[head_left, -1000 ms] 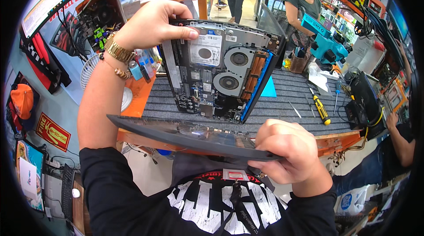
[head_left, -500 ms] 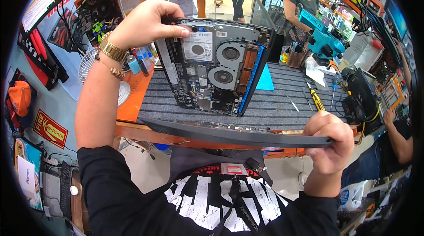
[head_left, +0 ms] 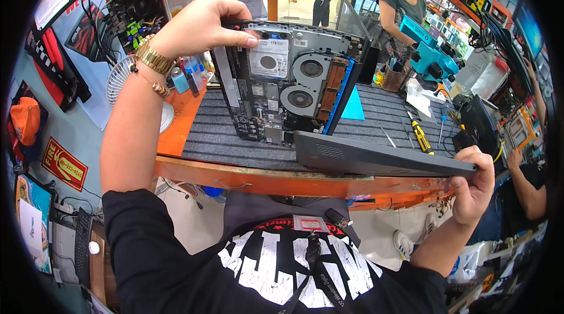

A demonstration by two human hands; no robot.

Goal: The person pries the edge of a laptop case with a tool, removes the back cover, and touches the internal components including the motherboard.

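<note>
An opened laptop (head_left: 276, 102) stands on its side on the grey ribbed mat, its inner parts facing me. A hard drive (head_left: 269, 58) sits at its upper left, beside two round cooling fans (head_left: 300, 99) and copper heat pipes. My left hand (head_left: 214, 26) pinches the laptop's top edge, thumb beside the drive and fingers behind. In my right hand (head_left: 473, 187) is the far right end of a dark grey laptop bottom cover (head_left: 376, 158), gripped between thumb and fingers. The cover is apart from my left hand, tilted over the bench's front edge, its vent holes at the left end.
Right on the ribbed mat (head_left: 205, 132) lie a yellow-black screwdriver (head_left: 420, 136), tweezers and a blue screwdriver (head_left: 443, 123). Behind them stand a teal microscope (head_left: 433, 58) and a pen basket (head_left: 392, 76). A small white fan (head_left: 120, 87) is at left. Other people are beyond the counter and at right.
My right hand has moved right and slightly down with the bottom cover, whose left end has swung away from the laptop's left side. The laptop has shifted slightly right in my left hand.
</note>
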